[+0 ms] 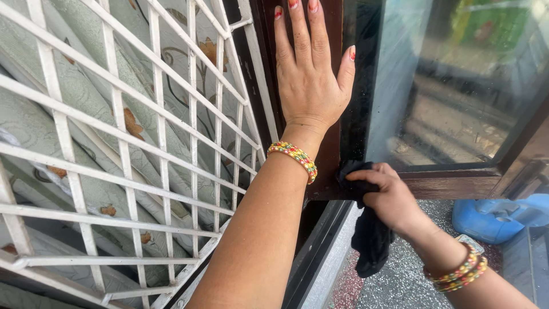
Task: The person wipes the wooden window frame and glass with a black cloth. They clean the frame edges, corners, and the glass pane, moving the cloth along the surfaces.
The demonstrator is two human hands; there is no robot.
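The biggest thing in front of you is the white metal window grille (114,154), which fills the left half of your view with a pale flower-patterned curtain (74,86) behind it. To its right stands the dark brown wooden window frame (446,184), swung open, with its glass pane (452,86) reflecting the surroundings; the reflections make it hard to judge how clean the glass is, though a few specks show near its lower left corner, so by the look of it the wiping along the bottom of the pane and the lower rail is under way and not finished. Below the frame you see a speckled stone floor (400,274) and a blue plastic container (492,214) lying at the right edge. Your left hand (309,74) is spread wide and flat, palm pressed against the upright of the frame, holding nothing; a beaded bracelet (294,157) sits on that wrist. Your right hand (389,197) is curled tight around a black cloth (369,240), which it presses to the lower left corner of the frame, just where rail and upright meet, while the rest of the cloth hangs loose beneath your fingers. Beaded bangles (460,273) circle that wrist too.
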